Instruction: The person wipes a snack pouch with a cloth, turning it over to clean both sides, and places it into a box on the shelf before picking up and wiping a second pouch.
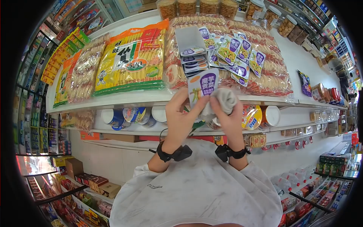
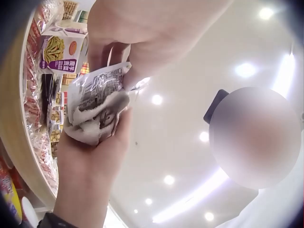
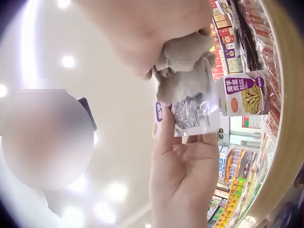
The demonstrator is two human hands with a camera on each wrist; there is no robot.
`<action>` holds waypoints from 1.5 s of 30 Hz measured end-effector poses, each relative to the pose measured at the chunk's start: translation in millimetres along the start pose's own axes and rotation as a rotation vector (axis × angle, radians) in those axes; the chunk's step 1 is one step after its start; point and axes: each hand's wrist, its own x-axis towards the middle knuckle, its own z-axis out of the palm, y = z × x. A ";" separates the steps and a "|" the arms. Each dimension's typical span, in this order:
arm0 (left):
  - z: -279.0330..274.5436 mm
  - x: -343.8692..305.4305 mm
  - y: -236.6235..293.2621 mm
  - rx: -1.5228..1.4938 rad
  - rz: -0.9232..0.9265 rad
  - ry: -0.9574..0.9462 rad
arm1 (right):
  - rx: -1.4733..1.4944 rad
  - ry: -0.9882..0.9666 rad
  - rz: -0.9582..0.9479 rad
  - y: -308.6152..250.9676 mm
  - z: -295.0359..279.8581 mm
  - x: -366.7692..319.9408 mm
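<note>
Your left hand (image 1: 179, 116) pinches a white-and-purple plastic food packet (image 1: 203, 85) over the white shelf's (image 1: 302, 62) front edge, apparently steadying it. Your right hand (image 1: 229, 115) is clamped on a bunched grey fabric cloth (image 1: 226, 99), pressed against the packet's back, perhaps for wiping. Similar loose packets (image 1: 229, 50) lie behind, on clear-bagged round biscuits (image 1: 274, 73) that seem to prop them up.

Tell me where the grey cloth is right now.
In the head view, the grey cloth is right of centre, bunched in the right hand and against the purple-and-white packet that the left hand holds.
</note>
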 end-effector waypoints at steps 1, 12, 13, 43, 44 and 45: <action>-2.0 0.4 -1.8 0.045 -0.001 0.024 | -0.057 -0.004 -0.028 1.6 0.5 2.1; -0.8 -2.9 4.9 -0.082 -0.171 -0.138 | 0.037 0.332 -0.006 10.8 -1.9 8.0; 0.2 -3.2 4.5 -0.128 -0.186 -0.115 | 0.120 0.343 0.018 7.3 -2.5 9.4; -24.0 5.9 16.3 0.389 0.110 -0.413 | -0.218 -0.100 -0.074 -2.0 -33.2 12.8; -25.6 6.6 17.1 0.375 0.090 -0.448 | -0.230 -0.079 -0.062 -3.9 -30.9 12.6; -27.8 7.2 18.0 0.362 0.071 -0.479 | -0.242 -0.061 -0.051 -5.0 -29.1 12.8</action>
